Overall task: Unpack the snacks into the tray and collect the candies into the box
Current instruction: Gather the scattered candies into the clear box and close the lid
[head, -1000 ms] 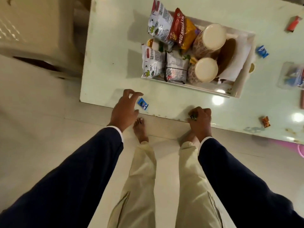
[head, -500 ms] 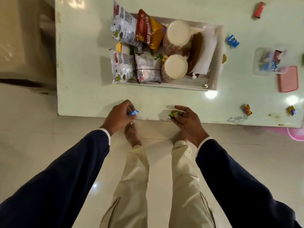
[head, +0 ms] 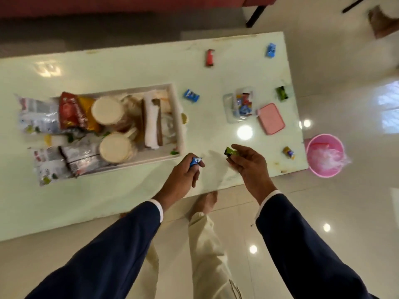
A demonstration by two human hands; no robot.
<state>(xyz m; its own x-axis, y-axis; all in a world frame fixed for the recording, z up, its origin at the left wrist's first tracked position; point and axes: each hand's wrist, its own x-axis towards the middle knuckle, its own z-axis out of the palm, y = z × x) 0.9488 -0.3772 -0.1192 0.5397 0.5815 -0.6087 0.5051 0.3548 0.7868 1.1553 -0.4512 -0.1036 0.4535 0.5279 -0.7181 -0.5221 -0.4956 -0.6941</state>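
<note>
My left hand (head: 183,175) is shut on a blue candy (head: 195,161), held above the table's near edge. My right hand (head: 248,165) pinches a green candy (head: 230,151) beside it. The white tray (head: 176,117) at the left holds snack packets (head: 71,113), two round tubs and a rolled cloth. A clear box (head: 238,104) with several candies in it lies at the right, its pink lid (head: 271,118) beside it. Loose candies lie on the table: blue (head: 191,96), red (head: 209,57), another blue (head: 271,50), green (head: 281,93) and a yellow-purple one (head: 289,152).
The pale glossy table (head: 129,70) ends at the right near a pink bucket (head: 325,155) lined with clear plastic, standing on the tiled floor. A red sofa runs along the far side. My legs and a bare foot (head: 205,201) are below the table's near edge.
Both hands lifted off the table edge with their candies and moved right, toward the clear box. The camera swung right, showing the bucket and more candies.
</note>
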